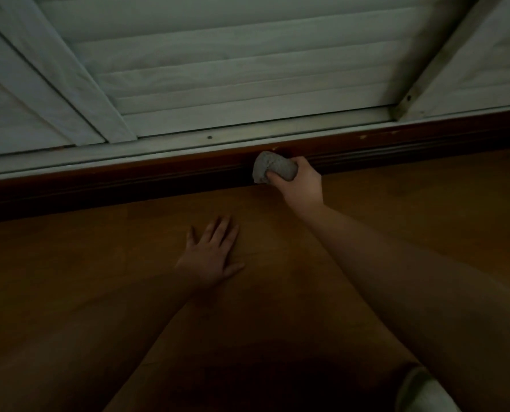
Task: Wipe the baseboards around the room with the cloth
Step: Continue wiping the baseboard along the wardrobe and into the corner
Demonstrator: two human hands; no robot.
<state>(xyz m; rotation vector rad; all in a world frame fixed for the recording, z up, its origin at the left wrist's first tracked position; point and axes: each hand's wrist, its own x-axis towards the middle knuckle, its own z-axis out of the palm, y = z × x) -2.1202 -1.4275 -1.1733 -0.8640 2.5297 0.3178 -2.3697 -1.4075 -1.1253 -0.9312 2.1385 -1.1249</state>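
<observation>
The right hand (301, 182) grips a bunched grey cloth (273, 171), pressing it against the dark reddish-brown wooden baseboard (128, 185) below the white louvred shutter (232, 69). Left of it, the left hand (212, 254) rests flat, fingers spread, on the brown wooden floor (426, 209).

The right hand (299, 181) covers the near side of the grey cloth (273, 171), and its fingertips vanish behind the wad. The cloth hides a patch of the dark baseboard (158, 176), which runs off both side edges. A pale sleeve (423, 394) is cut off at the bottom edge. The dim floor (426, 203) blurs out.
</observation>
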